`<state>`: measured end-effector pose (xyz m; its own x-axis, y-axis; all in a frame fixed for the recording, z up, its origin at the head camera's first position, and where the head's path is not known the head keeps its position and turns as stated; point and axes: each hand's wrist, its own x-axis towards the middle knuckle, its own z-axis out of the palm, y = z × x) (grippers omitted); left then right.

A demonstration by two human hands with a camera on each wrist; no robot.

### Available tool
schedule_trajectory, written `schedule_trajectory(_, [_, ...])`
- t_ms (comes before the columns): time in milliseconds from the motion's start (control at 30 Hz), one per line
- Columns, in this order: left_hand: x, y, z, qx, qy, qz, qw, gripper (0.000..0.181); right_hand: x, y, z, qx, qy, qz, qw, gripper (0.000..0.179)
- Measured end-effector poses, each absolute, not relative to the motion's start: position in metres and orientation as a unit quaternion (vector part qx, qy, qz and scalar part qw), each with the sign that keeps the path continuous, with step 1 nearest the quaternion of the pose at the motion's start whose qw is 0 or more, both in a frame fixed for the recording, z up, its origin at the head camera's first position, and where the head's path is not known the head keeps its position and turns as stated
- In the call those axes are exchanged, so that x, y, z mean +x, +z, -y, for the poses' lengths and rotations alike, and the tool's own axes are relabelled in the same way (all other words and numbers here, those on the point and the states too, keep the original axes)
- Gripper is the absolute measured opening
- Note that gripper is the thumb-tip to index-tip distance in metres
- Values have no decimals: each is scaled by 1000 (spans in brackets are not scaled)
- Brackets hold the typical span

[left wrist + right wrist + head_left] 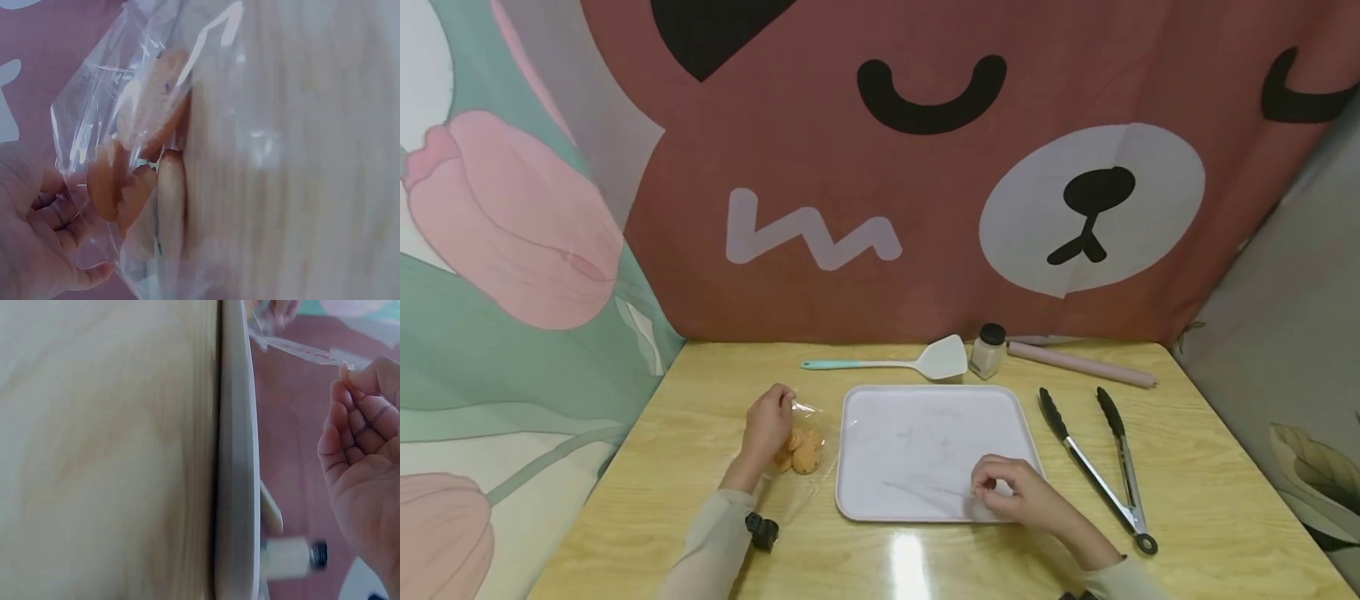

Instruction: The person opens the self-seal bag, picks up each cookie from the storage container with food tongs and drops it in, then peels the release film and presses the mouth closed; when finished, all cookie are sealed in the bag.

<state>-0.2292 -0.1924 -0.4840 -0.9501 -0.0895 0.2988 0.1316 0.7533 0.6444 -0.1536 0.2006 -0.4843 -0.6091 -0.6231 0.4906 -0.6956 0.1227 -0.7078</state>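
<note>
A clear plastic bag (94, 119) with several orange-brown cookies (806, 457) inside lies left of the white tray (925, 433). My left hand (767, 423) grips the bag's edge, with the cookies just beside the palm; in the left wrist view the fingers (59, 215) curl at the film. Over the tray's near right corner, my right hand (1015, 492) pinches a thin strip of clear plastic (306, 352) between thumb and forefinger. In the right wrist view the strip stretches away toward the left hand, and the other fingers are curled in.
Behind the tray lie a white spatula (943, 358) with a light blue handle end, a black-capped jar (987, 352) and a pinkish rod (1082, 364). Open metal tongs (1101, 471) with black tips lie right of the tray. A printed curtain (820, 167) hangs at the table's back edge.
</note>
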Motion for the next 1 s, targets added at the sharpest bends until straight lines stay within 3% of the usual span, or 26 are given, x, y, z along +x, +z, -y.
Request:
schedule_trajectory(200, [-227,-484,194,-16,-381,913,143,15,-157,-482,-250,386,493,771,114,31])
schedule_trajectory(400, [-229,-482,193,-27,-423,893,153,15,-154,-476,-299,203,428,866,162,16])
schedule_trajectory(533, [-228,-482,191,-41,-432,891,138,10,-154,-475,-331,77,374,910,159,2])
schedule_trajectory(633, [-228,-480,190,-51,-441,885,142,6,-156,-472,-350,23,361,920,154,12])
schedule_trajectory(1000, [-225,-488,187,-69,-446,880,147,8,-169,-477,-384,-28,309,940,139,26])
